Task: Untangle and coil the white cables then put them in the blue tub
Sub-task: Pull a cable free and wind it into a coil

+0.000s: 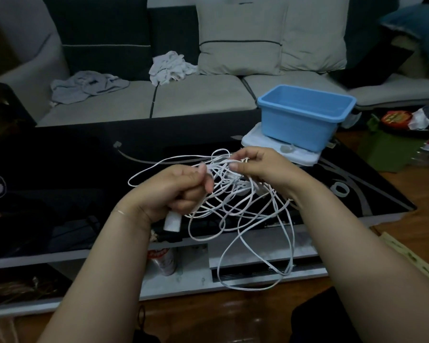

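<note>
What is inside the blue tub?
The blue tub looks empty as far as its inside shows: only bare blue walls. Its near wall hides the bottom, so something small could lie there. The white cables are not in it; both hands hold them.

Both hands hold a tangle of white cables (235, 201) above a black glass table (84, 169). The left hand (176, 191) is curled, pinching strands between thumb and forefinger, with a white plug (172, 222) sticking out below the fist. The right hand (260, 169) grips the knot at its top (fingers bent into the strands). Long loops hang past the table's near edge. A blue tub (305, 117) stands on a white lid (305, 158) at the table's far right corner. Behind is a grey sofa (196, 100) with cushions (243, 38) and crumpled cloths (171, 66).
</note>
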